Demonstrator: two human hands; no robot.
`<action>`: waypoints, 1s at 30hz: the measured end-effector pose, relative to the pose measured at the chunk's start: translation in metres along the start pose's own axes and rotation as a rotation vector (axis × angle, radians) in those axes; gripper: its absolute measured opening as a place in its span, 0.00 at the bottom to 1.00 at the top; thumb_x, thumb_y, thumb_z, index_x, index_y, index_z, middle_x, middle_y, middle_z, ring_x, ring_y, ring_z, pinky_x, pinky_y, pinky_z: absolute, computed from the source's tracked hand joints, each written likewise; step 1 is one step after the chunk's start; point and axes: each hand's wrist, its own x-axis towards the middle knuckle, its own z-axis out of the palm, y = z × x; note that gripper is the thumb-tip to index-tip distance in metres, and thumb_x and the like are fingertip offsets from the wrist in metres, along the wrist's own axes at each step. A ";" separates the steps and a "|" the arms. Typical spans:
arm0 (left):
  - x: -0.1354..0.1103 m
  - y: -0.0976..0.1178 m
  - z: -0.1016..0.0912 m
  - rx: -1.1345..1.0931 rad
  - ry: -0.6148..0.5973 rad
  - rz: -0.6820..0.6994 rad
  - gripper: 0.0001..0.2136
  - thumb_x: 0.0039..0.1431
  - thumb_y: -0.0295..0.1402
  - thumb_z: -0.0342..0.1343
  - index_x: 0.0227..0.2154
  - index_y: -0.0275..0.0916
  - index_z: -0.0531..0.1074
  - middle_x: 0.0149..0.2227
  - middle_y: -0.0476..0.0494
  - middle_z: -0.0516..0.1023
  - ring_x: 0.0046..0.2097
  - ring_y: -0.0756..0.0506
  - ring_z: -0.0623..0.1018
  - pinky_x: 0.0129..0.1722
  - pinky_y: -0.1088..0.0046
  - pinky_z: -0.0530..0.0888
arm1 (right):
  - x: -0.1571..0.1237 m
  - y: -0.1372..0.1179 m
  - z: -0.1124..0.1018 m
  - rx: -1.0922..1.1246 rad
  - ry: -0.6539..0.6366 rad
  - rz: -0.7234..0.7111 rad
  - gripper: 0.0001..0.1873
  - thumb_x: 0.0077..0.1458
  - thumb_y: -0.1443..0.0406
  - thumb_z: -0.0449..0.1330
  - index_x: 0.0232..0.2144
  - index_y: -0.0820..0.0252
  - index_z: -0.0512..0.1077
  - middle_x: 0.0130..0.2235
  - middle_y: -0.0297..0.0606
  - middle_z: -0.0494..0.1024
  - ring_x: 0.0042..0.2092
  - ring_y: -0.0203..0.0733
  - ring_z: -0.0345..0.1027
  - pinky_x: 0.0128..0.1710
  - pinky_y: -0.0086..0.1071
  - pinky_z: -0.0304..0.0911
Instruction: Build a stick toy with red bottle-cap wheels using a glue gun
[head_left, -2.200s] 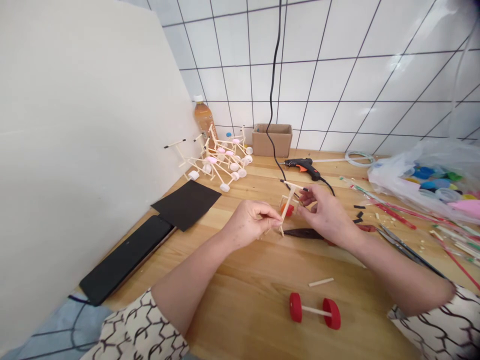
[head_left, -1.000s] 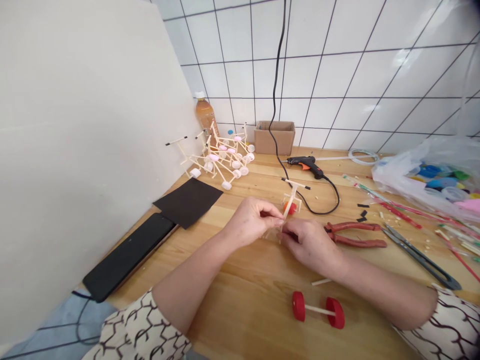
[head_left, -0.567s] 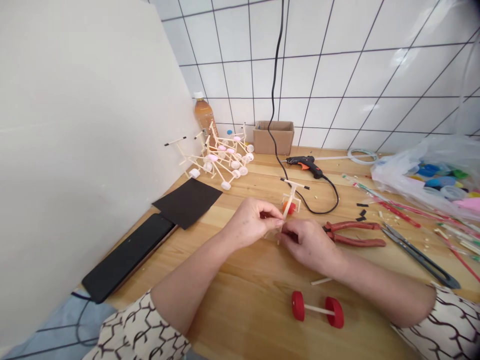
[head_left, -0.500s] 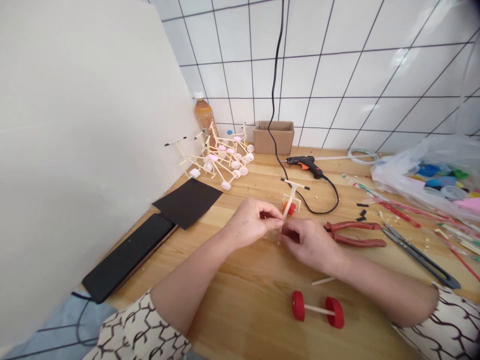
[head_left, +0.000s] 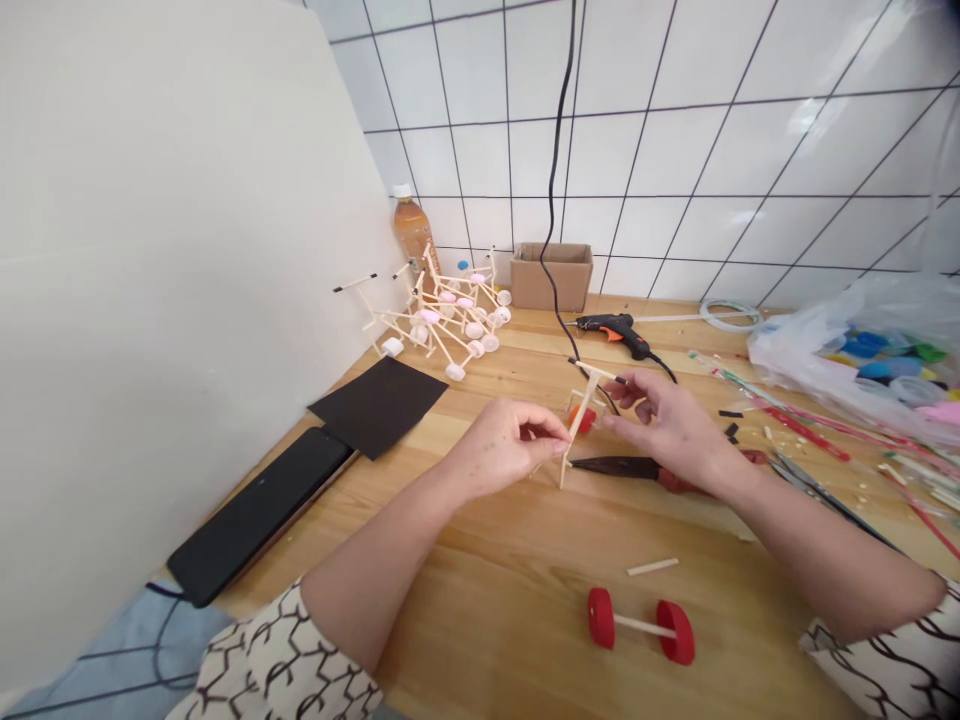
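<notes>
At the frame's centre, the left hand (head_left: 510,442) pinches a pale wooden-stick model (head_left: 584,412); the right hand (head_left: 675,427), fingers parted, reaches beside its black-tipped crossbar (head_left: 596,371). The amber plastic bottle's (head_left: 410,222) label is illegible.

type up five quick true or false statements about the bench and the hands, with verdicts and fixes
1. The left hand pinches a wooden stick frame while the right hand is beside one end of its crossbar. True.
2. The red-handled pliers are in the right hand's grip. False: they lie on the table.
3. The hot glue gun has an orange trigger. True.
4. A stick with a red wheel at each end lies on the table. True.
5. The hot glue gun is nearer the person than the red-wheeled stick. False: the glue gun lies farther back.
</notes>
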 end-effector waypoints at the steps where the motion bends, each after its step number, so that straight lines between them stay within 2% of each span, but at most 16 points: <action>1: 0.000 0.000 0.000 -0.012 -0.001 -0.002 0.05 0.48 0.28 0.56 0.27 0.34 0.76 0.26 0.47 0.76 0.26 0.52 0.70 0.27 0.78 0.66 | 0.002 0.002 0.000 0.047 -0.030 -0.023 0.20 0.44 0.61 0.60 0.41 0.62 0.68 0.37 0.41 0.74 0.37 0.42 0.66 0.33 0.34 0.60; 4: 0.001 -0.001 0.000 -0.034 -0.006 -0.021 0.04 0.48 0.28 0.57 0.26 0.34 0.76 0.24 0.48 0.75 0.25 0.53 0.69 0.25 0.79 0.64 | 0.009 0.002 0.000 0.150 -0.172 -0.068 0.23 0.47 0.59 0.58 0.47 0.60 0.66 0.38 0.40 0.73 0.38 0.42 0.64 0.35 0.34 0.60; 9: 0.003 -0.004 0.002 -0.056 -0.012 -0.031 0.04 0.47 0.29 0.58 0.26 0.35 0.76 0.24 0.49 0.75 0.23 0.53 0.68 0.24 0.78 0.63 | 0.016 0.002 0.003 0.273 -0.332 -0.041 0.19 0.49 0.57 0.57 0.42 0.60 0.69 0.33 0.36 0.72 0.35 0.39 0.64 0.37 0.35 0.60; 15: 0.004 -0.004 0.001 -0.025 0.006 -0.029 0.03 0.47 0.29 0.58 0.25 0.35 0.76 0.24 0.49 0.75 0.25 0.52 0.71 0.26 0.78 0.65 | 0.018 0.010 0.013 0.464 -0.259 -0.007 0.12 0.48 0.59 0.59 0.34 0.60 0.69 0.28 0.31 0.71 0.30 0.36 0.64 0.35 0.33 0.61; 25: 0.002 -0.004 -0.003 0.035 -0.011 0.017 0.09 0.53 0.35 0.54 0.32 0.35 0.74 0.29 0.46 0.77 0.29 0.50 0.73 0.28 0.78 0.67 | 0.016 0.013 0.013 0.437 -0.202 -0.033 0.11 0.48 0.59 0.59 0.32 0.60 0.69 0.25 0.30 0.69 0.27 0.35 0.61 0.32 0.32 0.61; 30: 0.000 -0.001 -0.003 0.051 0.055 0.013 0.12 0.54 0.40 0.52 0.30 0.35 0.72 0.29 0.46 0.76 0.30 0.50 0.73 0.28 0.77 0.66 | 0.015 0.015 0.013 0.418 -0.188 -0.038 0.11 0.49 0.58 0.59 0.32 0.60 0.69 0.25 0.30 0.68 0.27 0.35 0.61 0.31 0.32 0.60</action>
